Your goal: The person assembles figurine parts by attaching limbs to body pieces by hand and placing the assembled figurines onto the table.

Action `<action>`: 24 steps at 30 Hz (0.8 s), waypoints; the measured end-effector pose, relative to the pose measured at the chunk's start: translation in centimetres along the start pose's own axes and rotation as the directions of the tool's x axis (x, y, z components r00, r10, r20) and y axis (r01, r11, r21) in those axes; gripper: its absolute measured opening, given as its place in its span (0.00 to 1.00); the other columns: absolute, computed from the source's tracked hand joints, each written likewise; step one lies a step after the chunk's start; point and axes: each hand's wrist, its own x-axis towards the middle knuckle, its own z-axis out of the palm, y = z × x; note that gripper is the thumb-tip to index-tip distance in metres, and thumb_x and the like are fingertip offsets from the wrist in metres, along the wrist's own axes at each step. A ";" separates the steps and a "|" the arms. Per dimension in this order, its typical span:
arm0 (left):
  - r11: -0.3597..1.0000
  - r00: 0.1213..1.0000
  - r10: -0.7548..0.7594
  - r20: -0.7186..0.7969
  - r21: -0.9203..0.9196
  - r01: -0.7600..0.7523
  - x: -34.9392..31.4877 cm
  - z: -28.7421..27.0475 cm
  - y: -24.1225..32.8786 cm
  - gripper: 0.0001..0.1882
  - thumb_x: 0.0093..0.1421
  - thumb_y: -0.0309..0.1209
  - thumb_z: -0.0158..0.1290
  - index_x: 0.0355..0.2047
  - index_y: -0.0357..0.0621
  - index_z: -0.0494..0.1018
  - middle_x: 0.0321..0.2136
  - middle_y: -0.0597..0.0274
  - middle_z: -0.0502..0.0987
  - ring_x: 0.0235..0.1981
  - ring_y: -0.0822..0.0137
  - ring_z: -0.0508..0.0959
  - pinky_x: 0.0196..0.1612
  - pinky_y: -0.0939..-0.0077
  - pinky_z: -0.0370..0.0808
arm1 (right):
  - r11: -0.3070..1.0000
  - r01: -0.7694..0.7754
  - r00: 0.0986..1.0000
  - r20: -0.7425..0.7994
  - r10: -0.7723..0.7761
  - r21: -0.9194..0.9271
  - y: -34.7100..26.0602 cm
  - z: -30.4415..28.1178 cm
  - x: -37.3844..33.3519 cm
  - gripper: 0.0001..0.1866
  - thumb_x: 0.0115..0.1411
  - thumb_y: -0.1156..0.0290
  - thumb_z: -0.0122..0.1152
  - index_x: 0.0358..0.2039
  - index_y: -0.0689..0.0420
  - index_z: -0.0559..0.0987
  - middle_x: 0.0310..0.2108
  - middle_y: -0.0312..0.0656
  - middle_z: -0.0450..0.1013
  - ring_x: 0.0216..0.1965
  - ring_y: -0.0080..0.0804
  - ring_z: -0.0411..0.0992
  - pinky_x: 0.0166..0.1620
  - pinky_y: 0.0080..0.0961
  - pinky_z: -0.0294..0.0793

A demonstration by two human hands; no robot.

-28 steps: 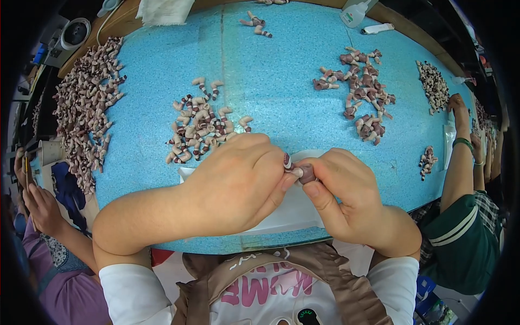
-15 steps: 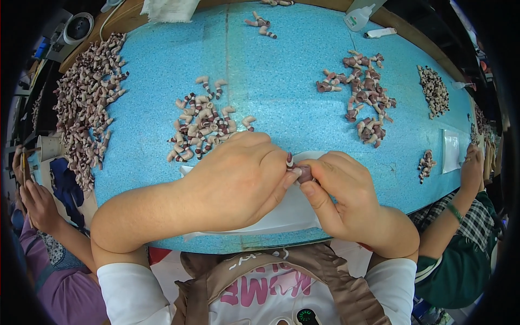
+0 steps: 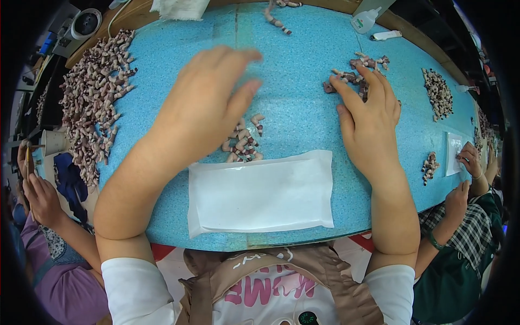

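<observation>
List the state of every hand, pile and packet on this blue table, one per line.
Left hand: open, raised over the middle pile.
Right hand: fingers spread, resting on the right pile.
Middle pile: loose, partly hidden.
Right pile: loose, scattered.
Large left pile: heaped.
White packet: flat, untouched.

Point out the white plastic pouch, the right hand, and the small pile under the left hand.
white plastic pouch (image 3: 260, 197): head view, its flat middle.
right hand (image 3: 368, 122): head view, back of hand.
small pile of parts (image 3: 244, 145): head view, its visible edge.
</observation>
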 end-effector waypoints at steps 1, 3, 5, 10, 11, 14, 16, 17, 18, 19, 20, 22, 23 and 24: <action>0.999 0.983 0.000 0.184 0.046 -0.009 -0.3 -0.4 0.4 0.09 0.56 0.29 0.53 0.35 0.38 0.73 0.34 0.54 0.72 0.37 0.54 0.70 0.41 0.62 0.67 | 1.000 0.003 1.000 0.012 -0.003 0.005 0.0 0.1 -0.1 0.14 0.52 0.75 0.59 0.40 0.49 0.78 0.50 0.44 0.65 0.57 0.47 0.57 0.55 0.47 0.54; 0.996 0.933 -0.012 0.359 0.087 -0.021 -1.0 -0.5 1.1 0.10 0.54 0.28 0.55 0.38 0.40 0.73 0.35 0.57 0.71 0.39 0.57 0.70 0.42 0.65 0.66 | 1.000 0.021 0.998 0.056 -0.020 -0.017 0.1 -0.5 -0.3 0.13 0.51 0.75 0.59 0.39 0.48 0.78 0.51 0.43 0.65 0.57 0.47 0.57 0.56 0.47 0.53; 0.998 0.915 0.014 0.403 0.055 -0.039 -1.5 0.0 1.7 0.10 0.49 0.25 0.57 0.34 0.41 0.73 0.31 0.58 0.70 0.37 0.57 0.69 0.43 0.64 0.64 | 0.998 0.042 0.994 0.104 -0.037 -0.040 0.0 -1.0 -0.3 0.13 0.51 0.75 0.59 0.39 0.48 0.78 0.51 0.43 0.65 0.57 0.47 0.57 0.56 0.48 0.52; 0.996 0.942 0.054 0.330 0.048 -0.074 -2.4 1.2 1.5 0.10 0.48 0.25 0.57 0.33 0.42 0.73 0.30 0.60 0.70 0.37 0.58 0.69 0.42 0.66 0.63 | 0.832 -0.142 0.989 0.111 0.097 0.537 -0.8 -2.3 -0.4 0.09 0.50 0.76 0.62 0.33 0.57 0.78 0.36 0.40 0.74 0.41 0.38 0.72 0.44 0.33 0.66; 0.996 0.946 0.077 0.315 0.015 -0.087 -2.6 1.3 1.3 0.11 0.48 0.25 0.58 0.33 0.42 0.73 0.30 0.60 0.69 0.36 0.59 0.69 0.42 0.66 0.64 | 0.831 -0.128 0.990 0.120 0.074 0.542 -1.3 -2.8 -0.5 0.09 0.50 0.76 0.62 0.33 0.57 0.78 0.36 0.40 0.74 0.41 0.38 0.72 0.44 0.33 0.66; 0.995 0.951 0.088 0.296 0.021 -0.099 -2.5 1.4 0.9 0.10 0.47 0.26 0.58 0.32 0.42 0.73 0.29 0.60 0.69 0.36 0.59 0.69 0.41 0.65 0.64 | 0.716 -0.070 0.961 0.239 -0.137 0.694 -2.8 -4.1 -1.3 0.09 0.48 0.76 0.64 0.32 0.60 0.77 0.28 0.38 0.76 0.31 0.35 0.73 0.35 0.28 0.69; 0.994 0.965 0.054 0.256 0.074 -0.075 -2.5 1.4 1.1 0.09 0.48 0.26 0.58 0.30 0.41 0.73 0.29 0.60 0.69 0.36 0.58 0.69 0.41 0.65 0.64 | 0.685 -0.019 0.913 0.291 -0.285 0.728 -3.7 -4.2 -1.8 0.12 0.46 0.75 0.66 0.33 0.59 0.77 0.28 0.38 0.77 0.28 0.35 0.73 0.32 0.29 0.68; 0.989 0.974 0.044 0.221 0.128 -0.073 -2.5 1.2 1.2 0.07 0.48 0.26 0.58 0.29 0.40 0.73 0.28 0.60 0.69 0.36 0.58 0.69 0.41 0.65 0.65 | 0.695 0.009 0.901 0.296 -0.317 0.719 -3.9 -4.1 -2.1 0.13 0.45 0.73 0.67 0.33 0.58 0.78 0.27 0.38 0.76 0.27 0.34 0.72 0.32 0.29 0.67; 0.990 0.976 0.031 0.216 0.130 -0.060 -2.7 0.8 1.2 0.07 0.48 0.26 0.58 0.29 0.40 0.73 0.28 0.60 0.69 0.36 0.58 0.69 0.41 0.65 0.65 | 0.692 0.013 0.896 0.300 -0.329 0.722 -4.1 -4.0 -2.4 0.13 0.45 0.73 0.67 0.33 0.58 0.78 0.27 0.38 0.76 0.27 0.34 0.72 0.32 0.29 0.67; 0.983 0.969 0.029 0.245 0.169 -0.072 -2.9 0.5 1.1 0.06 0.49 0.26 0.58 0.27 0.40 0.73 0.28 0.59 0.69 0.36 0.57 0.70 0.41 0.65 0.65 | 0.740 0.098 0.901 0.257 -0.350 0.666 -4.2 -3.8 -2.6 0.13 0.44 0.73 0.68 0.32 0.57 0.78 0.26 0.36 0.74 0.27 0.33 0.71 0.32 0.29 0.65; 0.974 0.961 0.027 0.274 0.208 -0.087 -3.0 0.2 1.1 0.05 0.49 0.26 0.57 0.25 0.39 0.72 0.28 0.58 0.70 0.36 0.57 0.70 0.40 0.65 0.65 | 0.779 0.181 0.902 0.214 -0.374 0.600 -4.4 -3.7 -2.7 0.13 0.43 0.73 0.68 0.32 0.57 0.78 0.25 0.35 0.73 0.27 0.32 0.69 0.31 0.29 0.63; 0.971 0.943 0.023 0.331 0.219 -0.101 -3.0 -0.1 1.2 0.06 0.49 0.26 0.57 0.25 0.39 0.72 0.28 0.57 0.70 0.37 0.57 0.70 0.40 0.65 0.66 | 0.798 0.210 0.896 0.217 -0.388 0.564 -4.8 -3.7 -2.8 0.13 0.43 0.73 0.68 0.32 0.56 0.78 0.25 0.34 0.71 0.26 0.31 0.68 0.31 0.28 0.62; 0.966 0.920 0.026 0.390 0.228 -0.124 -3.0 -0.2 1.3 0.06 0.50 0.26 0.57 0.24 0.38 0.71 0.28 0.56 0.70 0.37 0.56 0.71 0.40 0.65 0.66 | 0.818 0.235 0.893 0.216 -0.395 0.525 -5.0 -3.7 -2.9 0.13 0.42 0.73 0.68 0.31 0.55 0.78 0.24 0.33 0.69 0.26 0.31 0.67 0.32 0.28 0.61; 0.966 0.921 0.021 0.389 0.230 -0.119 -3.1 -0.4 1.4 0.06 0.50 0.26 0.57 0.24 0.38 0.71 0.28 0.56 0.70 0.37 0.56 0.71 0.40 0.65 0.66 | 0.815 0.238 0.891 0.216 -0.400 0.528 -5.2 -3.8 -2.9 0.13 0.42 0.73 0.68 0.31 0.55 0.78 0.24 0.33 0.69 0.26 0.31 0.67 0.32 0.28 0.61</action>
